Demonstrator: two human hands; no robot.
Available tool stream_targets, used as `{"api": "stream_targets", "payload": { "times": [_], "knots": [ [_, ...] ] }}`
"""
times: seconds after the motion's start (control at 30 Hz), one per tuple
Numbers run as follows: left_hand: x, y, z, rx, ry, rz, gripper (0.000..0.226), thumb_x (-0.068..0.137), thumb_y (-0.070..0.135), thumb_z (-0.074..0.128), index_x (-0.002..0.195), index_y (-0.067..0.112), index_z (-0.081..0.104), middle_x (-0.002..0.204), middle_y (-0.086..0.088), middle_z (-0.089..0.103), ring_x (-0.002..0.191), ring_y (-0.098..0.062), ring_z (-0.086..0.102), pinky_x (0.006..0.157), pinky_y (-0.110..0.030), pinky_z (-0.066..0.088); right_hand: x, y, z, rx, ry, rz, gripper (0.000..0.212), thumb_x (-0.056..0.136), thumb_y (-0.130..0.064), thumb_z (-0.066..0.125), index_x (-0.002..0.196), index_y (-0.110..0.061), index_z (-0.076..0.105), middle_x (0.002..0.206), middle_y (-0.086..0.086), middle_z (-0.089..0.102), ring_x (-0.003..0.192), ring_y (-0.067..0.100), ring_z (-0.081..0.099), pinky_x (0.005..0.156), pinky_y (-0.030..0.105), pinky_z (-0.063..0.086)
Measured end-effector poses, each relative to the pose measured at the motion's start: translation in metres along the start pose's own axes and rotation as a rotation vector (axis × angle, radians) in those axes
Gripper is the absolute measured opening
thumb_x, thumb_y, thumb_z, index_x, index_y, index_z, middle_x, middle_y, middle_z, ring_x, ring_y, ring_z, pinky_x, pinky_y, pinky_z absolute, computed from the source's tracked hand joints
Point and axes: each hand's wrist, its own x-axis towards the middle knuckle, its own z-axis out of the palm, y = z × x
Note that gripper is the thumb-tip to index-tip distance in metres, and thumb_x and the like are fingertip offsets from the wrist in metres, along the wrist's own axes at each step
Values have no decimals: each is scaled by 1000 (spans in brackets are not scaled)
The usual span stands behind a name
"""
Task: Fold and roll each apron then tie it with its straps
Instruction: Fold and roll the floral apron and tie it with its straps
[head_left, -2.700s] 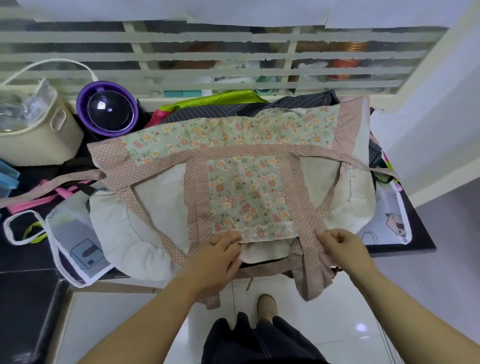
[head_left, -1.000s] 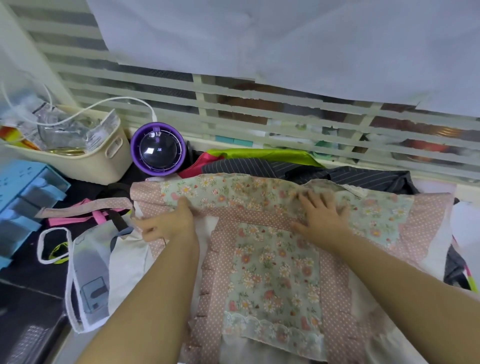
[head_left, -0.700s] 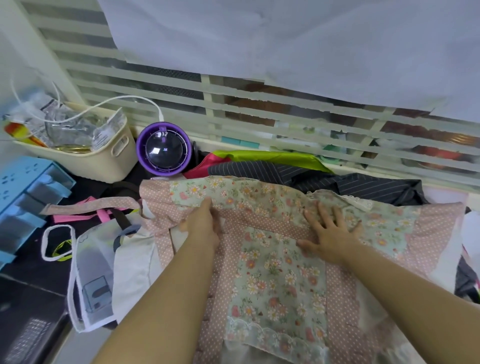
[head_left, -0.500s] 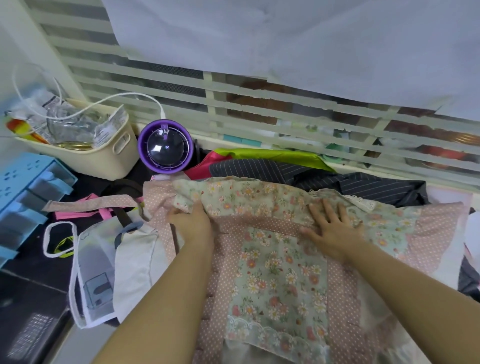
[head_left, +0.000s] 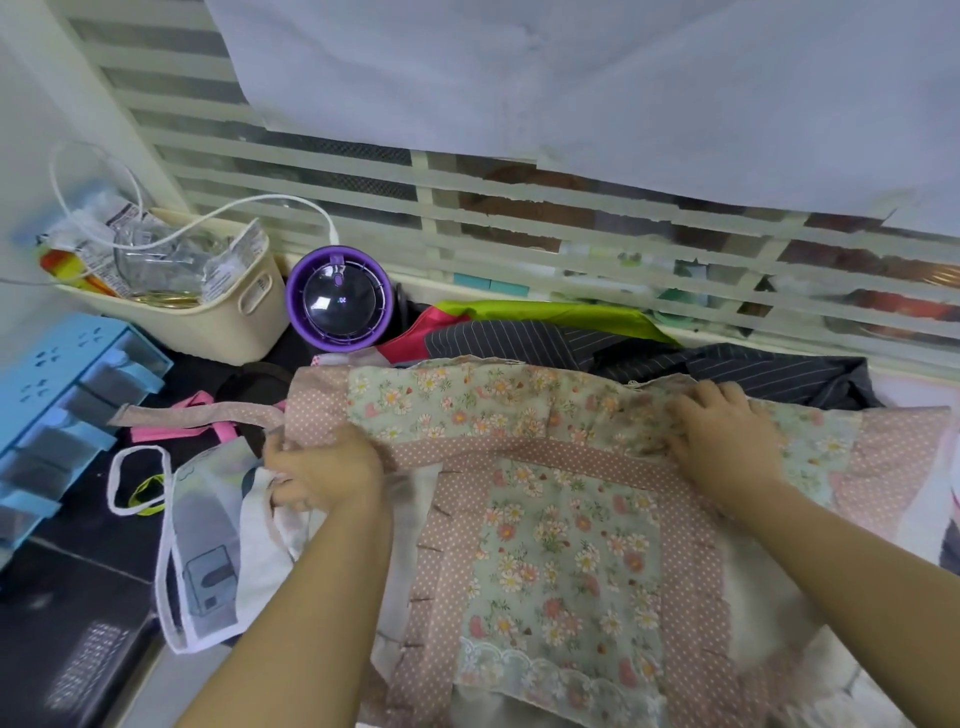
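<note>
From your head camera, looking down: one patchwork apron (head_left: 561, 519) lies spread across the dark table (head_left: 78, 582), reaching from the middle of the view to the right edge and down toward your body. It has two pale green floral panels, a wide band across the far side and a tall panel in the middle with a lace hem. Both are framed by pink bands with white dots, over cream cloth. One pink dotted strap (head_left: 197, 415) trails left from its far left corner. Your left hand (head_left: 327, 473) grips the apron's left edge just beside where that strap joins, fingers (head_left: 283, 457) curled round bunched cloth. Your right hand (head_left: 727, 447) rests on the far floral band, fingers (head_left: 701, 397) close together and slightly bent, pressing the cloth down. Left of the apron lies one white cloth item with a grey print (head_left: 208, 545), partly under your left hand. Beyond the apron sit one dark pinstriped cloth (head_left: 519, 338) and one bright green cloth (head_left: 545, 312). At the far left stand one cream basket (head_left: 244, 322), one round purple device (head_left: 337, 299) and one blue drawer unit (head_left: 57, 405).
</note>
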Motion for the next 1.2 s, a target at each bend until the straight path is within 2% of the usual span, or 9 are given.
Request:
{"api": "stream_targets", "payload": {
  "times": [0.27,0.33,0.47,0.57,0.63,0.73,0.87,0.97,1.2],
  "knots": [
    [-22,2,6,-191,-434,-286,107,55,15,75,147,33,25,143,-12,37,111,-32,54,76,-45,56,41,-29,-15,347,-284,38,76,89,-32,64,150,-26,18,156,3,13,116,29,53,83,40,53],
    [-37,8,6,-256,-564,-283,108,63,12,73,151,35,14,146,-2,31,122,-25,49,95,-52,48,47,-32,-11,354,-357,29,79,88,-30,65,151,-24,17,155,8,17,123,31,49,91,40,50],
    [-62,31,21,47,-756,505,64,91,3,53,147,24,29,139,13,33,101,19,52,81,-14,52,51,-28,-9,291,-317,51,67,91,-29,60,148,-20,27,146,11,28,119,31,50,90,40,50],
    [-36,32,42,748,-788,1104,66,91,10,56,149,24,27,150,0,34,139,-18,31,116,-46,26,51,-18,-8,223,-349,78,60,92,-27,58,145,-20,31,142,10,31,110,33,55,83,40,51],
    [-13,29,59,1269,-791,1186,77,90,21,57,152,25,12,154,-5,27,145,-27,17,117,-56,5,53,-7,-8,177,-401,113,58,93,-22,55,145,-20,30,141,11,32,111,34,55,84,40,50],
    [8,33,70,1546,-718,1219,62,87,25,59,143,21,31,134,-7,51,129,-28,42,114,-56,11,53,5,-9,188,-454,182,60,90,-14,59,143,-15,31,134,14,39,113,33,53,85,38,48],
    [12,44,69,1545,-619,1382,11,92,19,53,102,21,57,108,-3,66,104,-25,60,85,-34,39,47,23,-9,214,-395,226,28,87,-7,57,115,-8,55,111,13,59,95,29,57,69,32,45],
    [9,56,57,1491,-495,1565,15,94,22,53,103,17,62,103,-4,64,98,-26,59,70,-32,38,35,40,-20,347,-234,301,13,83,1,53,90,-3,62,94,15,61,79,29,53,60,31,39],
    [-9,112,39,1365,-413,1646,32,92,8,50,120,17,61,109,-9,54,104,-29,50,75,-37,43,6,58,-71,631,242,422,10,90,3,47,89,-6,51,75,8,52,64,19,44,50,27,29]
  ]
}}
